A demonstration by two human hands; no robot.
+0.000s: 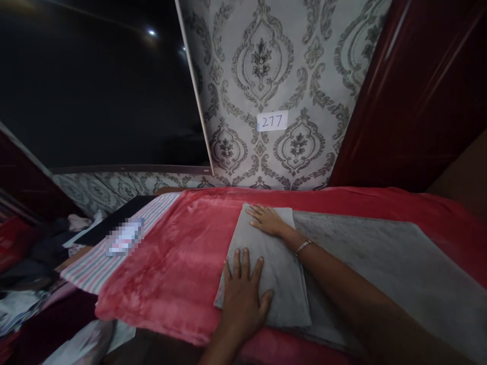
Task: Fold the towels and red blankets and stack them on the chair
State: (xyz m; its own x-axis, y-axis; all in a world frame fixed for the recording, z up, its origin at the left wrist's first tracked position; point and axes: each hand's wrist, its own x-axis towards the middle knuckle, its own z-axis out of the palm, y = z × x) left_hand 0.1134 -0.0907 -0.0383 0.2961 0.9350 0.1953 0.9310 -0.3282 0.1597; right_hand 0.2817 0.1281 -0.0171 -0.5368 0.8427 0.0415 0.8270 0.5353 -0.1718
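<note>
Cloth of plain grey [342, 235] lies across a red plush blanket [167, 274], its left end doubled into a folded section [283, 274] while the rest runs out toward the right. Two bare hands rest on that fold, palms down. The left hand [243, 299], nearer the front edge, is opened wide, its fingers fanned away from the body and its thumb splayed to the right, flat on the fabric and gripping nothing. The right hand [266, 220] reaches across to the far edge of the fold, fingers extended toward the left and lying flat, likewise with nothing in its grasp; a bracelet [303, 247] circles that wrist.

Beyond the blanket's left side, a striped cloth [91, 268] shows from beneath, bearing an item [125, 237] obscured by pixelation. Next to it sits a flat black object [122, 213], and clothes [23, 304] are heaped at the far left. Behind, a large dark screen [99, 101] stands beside patterned wallpaper [262, 61], where a white card [272, 121] reads "277." A glossy dark-red panel [411, 101] rises at right.
</note>
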